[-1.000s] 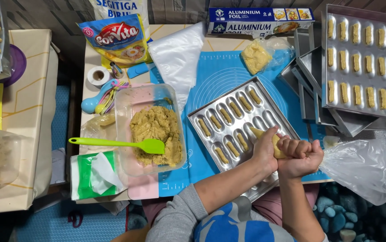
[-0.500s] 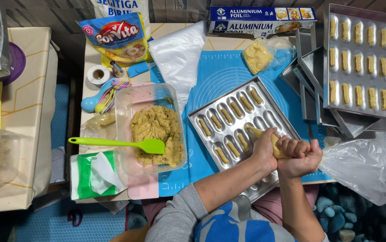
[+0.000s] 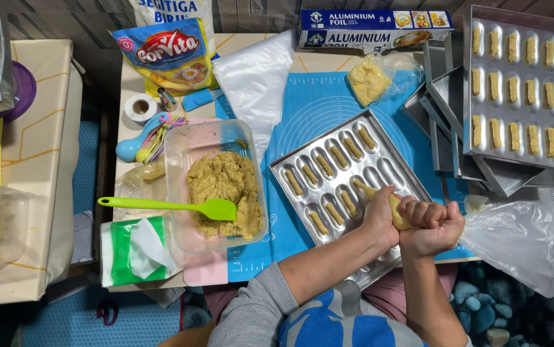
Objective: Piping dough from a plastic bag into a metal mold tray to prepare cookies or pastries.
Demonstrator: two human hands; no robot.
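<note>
I see both hands closed on a piping bag of tan dough over the near right part of the worktop. The left hand wraps the front of the bag, close to its tip, which points down into a tray of long oval moulds; the right hand is clenched in a fist around the twisted back of the bag, touching the left. The bag's loose clear plastic tail spreads off past the right edge. The tray lies tilted on a blue mat in the middle of the worktop, and I count dough strips in most of its far and middle moulds, while those nearest the hands are partly hidden. Just left of the tray stands a clear tub of dough with a green spatula resting across it, handle pointing left. At the far right corner a second tray, full of piped strips, sits on a stack of empty trays. Along the far edge lie a foil box, a small lump of dough in plastic, a folded clear bag and a yellow packet. Near the left edge I see a tape roll and coloured measuring spoons.
</note>
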